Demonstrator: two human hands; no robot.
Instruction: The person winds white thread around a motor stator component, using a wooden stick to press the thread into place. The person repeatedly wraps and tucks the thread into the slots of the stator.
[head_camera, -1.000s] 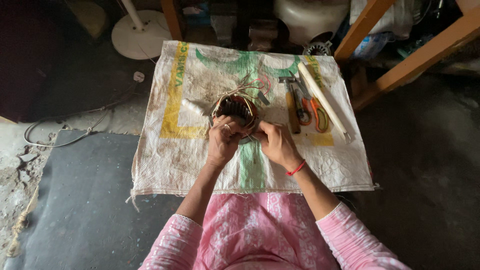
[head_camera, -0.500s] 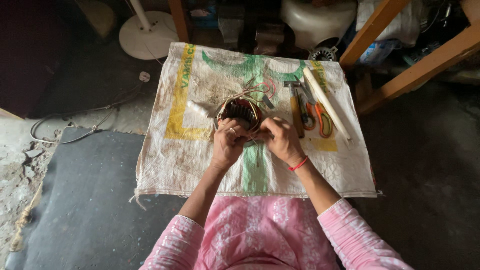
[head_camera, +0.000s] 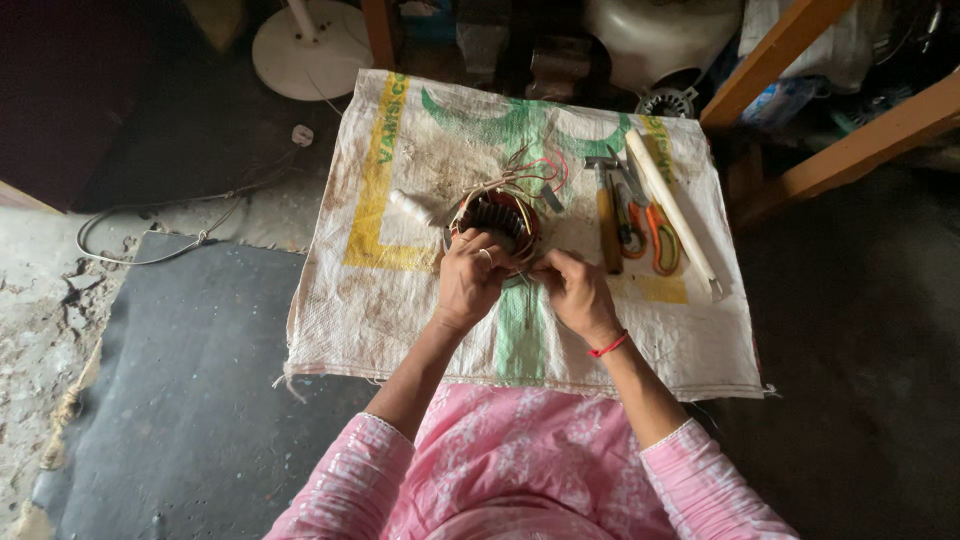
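A round motor stator (head_camera: 497, 213) with copper windings and loose red and yellow wires sits on a woven white sack (head_camera: 400, 290) with green and yellow print. My left hand (head_camera: 470, 278) grips the stator's near rim. My right hand (head_camera: 576, 295), a red thread at its wrist, pinches something thin at the stator's near right edge; what it is stays hidden by the fingers.
A hammer (head_camera: 605, 215), orange-handled scissors (head_camera: 655, 230) and a long white tube (head_camera: 672, 215) lie on the sack's right side. A small white spool (head_camera: 412, 207) lies left of the stator. A white fan base (head_camera: 310, 45), a cable (head_camera: 160, 235) and wooden furniture legs (head_camera: 850, 150) surround the sack.
Both hands stay on the stator with only small finger shifts. The view has drifted slightly, so the sack sits a little lower in frame.
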